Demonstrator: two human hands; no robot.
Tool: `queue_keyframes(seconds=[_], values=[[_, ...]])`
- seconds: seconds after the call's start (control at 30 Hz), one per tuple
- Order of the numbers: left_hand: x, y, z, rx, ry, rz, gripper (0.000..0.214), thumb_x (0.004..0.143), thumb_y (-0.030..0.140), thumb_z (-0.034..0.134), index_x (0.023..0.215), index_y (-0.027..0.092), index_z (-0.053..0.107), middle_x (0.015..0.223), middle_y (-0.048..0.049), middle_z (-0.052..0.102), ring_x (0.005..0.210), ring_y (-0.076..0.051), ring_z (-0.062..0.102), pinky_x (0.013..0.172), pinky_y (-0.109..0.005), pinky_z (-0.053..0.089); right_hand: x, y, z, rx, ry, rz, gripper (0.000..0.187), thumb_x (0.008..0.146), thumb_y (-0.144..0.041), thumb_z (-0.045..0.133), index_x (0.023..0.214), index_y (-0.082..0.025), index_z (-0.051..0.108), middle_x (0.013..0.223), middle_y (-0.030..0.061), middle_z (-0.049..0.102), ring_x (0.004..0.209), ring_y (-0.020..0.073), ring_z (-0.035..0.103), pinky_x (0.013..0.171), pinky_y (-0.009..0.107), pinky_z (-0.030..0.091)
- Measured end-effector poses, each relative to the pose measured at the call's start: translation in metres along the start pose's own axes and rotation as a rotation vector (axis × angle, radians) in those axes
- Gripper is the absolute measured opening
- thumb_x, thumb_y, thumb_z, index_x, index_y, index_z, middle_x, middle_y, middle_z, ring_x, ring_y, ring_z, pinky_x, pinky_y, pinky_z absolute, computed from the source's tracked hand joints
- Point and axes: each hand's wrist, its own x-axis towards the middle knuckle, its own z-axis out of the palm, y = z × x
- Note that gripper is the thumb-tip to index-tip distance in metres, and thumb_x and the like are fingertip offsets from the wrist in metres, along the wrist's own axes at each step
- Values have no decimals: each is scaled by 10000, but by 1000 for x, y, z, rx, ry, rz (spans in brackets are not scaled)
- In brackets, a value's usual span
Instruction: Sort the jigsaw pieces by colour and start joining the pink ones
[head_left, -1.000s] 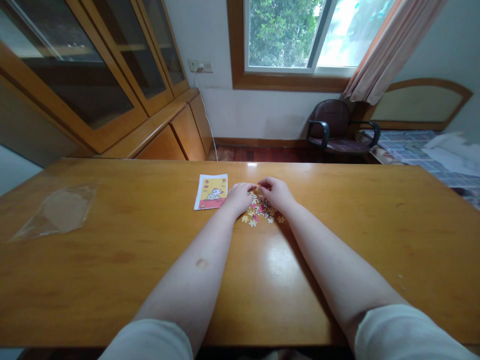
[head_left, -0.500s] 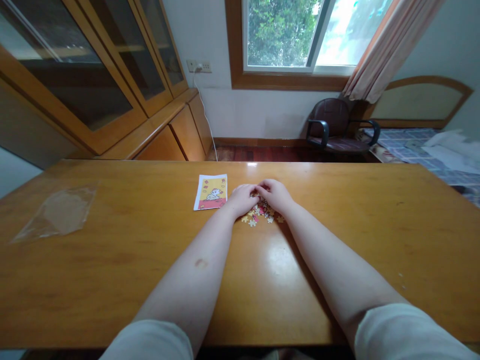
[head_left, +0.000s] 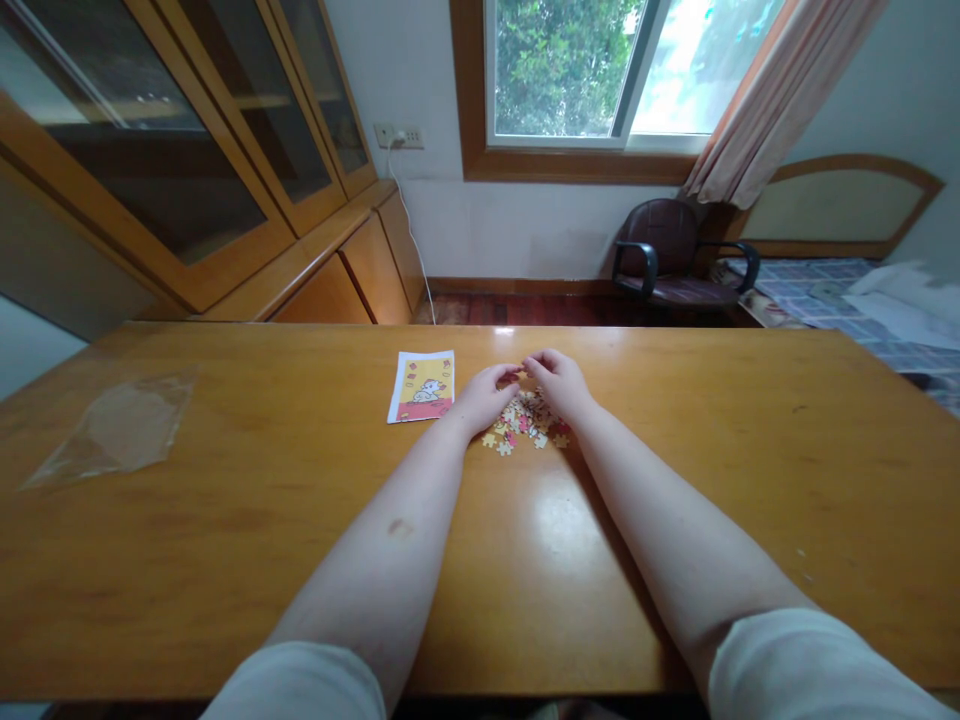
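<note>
A loose heap of small jigsaw pieces [head_left: 525, 425], cream, yellow and pink, lies on the wooden table [head_left: 247, 520]. My left hand [head_left: 487, 397] and my right hand [head_left: 559, 385] hover over its far side, with curled fingertips nearly meeting. The hands hide part of the heap, and I cannot tell whether either holds a piece. To the left of my left hand stands a small picture card [head_left: 421, 387], showing a white animal on yellow and red.
A crumpled clear plastic bag [head_left: 112, 430] lies flat on the table's left side. Behind the table's far edge are a wooden glass-fronted cabinet [head_left: 180, 150], a dark armchair [head_left: 667, 255] and a bed [head_left: 817, 290].
Both hands have shifted slightly toward the far side of the heap, and more of the pieces show beneath them. The fingertips stay close together.
</note>
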Motion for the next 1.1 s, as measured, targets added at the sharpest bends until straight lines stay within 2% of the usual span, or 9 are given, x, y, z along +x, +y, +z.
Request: queue_keyframes(seconds=[0.13, 0.3, 0.37, 0.67, 0.83, 0.93, 1.0, 1.1], values=[[0, 0, 0, -18, 35, -40, 319, 795, 205, 589, 1108, 169, 637, 1160, -126, 647, 1076, -242, 595, 984, -412, 434, 6, 12, -4, 56, -34, 104, 245, 784, -405, 544, 750, -171, 611, 706, 11, 636, 687, 138, 572, 700, 258, 447], [-3, 6, 1, -31, -152, 16, 359, 798, 202, 583, 1155, 176, 614, 1206, -95, 632, 1111, -236, 580, 1012, -399, 419, 10, 25, -2, 231, -82, 221, 287, 751, -454, 570, 739, -172, 623, 650, -3, 609, 629, 121, 553, 659, 243, 443], [-3, 9, 1, -34, -186, 34, 365, 802, 203, 577, 1165, 176, 605, 1220, -84, 626, 1128, -228, 568, 1026, -394, 407, 10, 25, 0, 329, -77, 240, 291, 728, -459, 597, 723, -170, 625, 626, -10, 590, 603, 112, 538, 635, 238, 434], [1, 3, 10, -349, -146, -71, 345, 813, 211, 566, 1147, 122, 571, 1203, -126, 625, 1121, -216, 574, 1026, -405, 392, 3, 11, 12, 650, -21, 374, 242, 620, -381, 677, 676, -161, 594, 582, -32, 556, 565, 89, 519, 577, 219, 418], [1, 4, 12, -343, -87, -71, 298, 830, 251, 560, 1102, 135, 598, 1156, -113, 648, 1090, -208, 586, 1002, -392, 404, 3, 7, 15, 669, 19, 387, 234, 617, -360, 671, 690, -157, 581, 600, -30, 565, 553, 87, 513, 588, 233, 438], [2, 7, 8, -284, 16, -32, 248, 830, 257, 551, 1037, 148, 632, 1109, -102, 666, 1056, -207, 599, 966, -381, 429, 2, -3, 10, 614, 148, 300, 226, 665, -373, 643, 714, -166, 567, 657, -19, 582, 549, 87, 505, 604, 257, 453], [2, 9, 5, -260, 106, 15, 220, 832, 251, 532, 995, 154, 646, 1045, -87, 685, 1004, -199, 620, 932, -369, 451, 0, -12, 3, 502, 257, 121, 215, 728, -384, 607, 742, -172, 574, 692, -8, 593, 601, 99, 527, 641, 263, 460], [2, 9, 0, -204, 216, 69, 206, 836, 237, 506, 953, 160, 658, 970, -66, 697, 951, -183, 633, 907, -349, 464, -2, -25, -7, 290, 219, -138, 198, 809, -371, 559, 812, -178, 603, 749, 14, 628, 712, 127, 571, 722, 293, 467]])
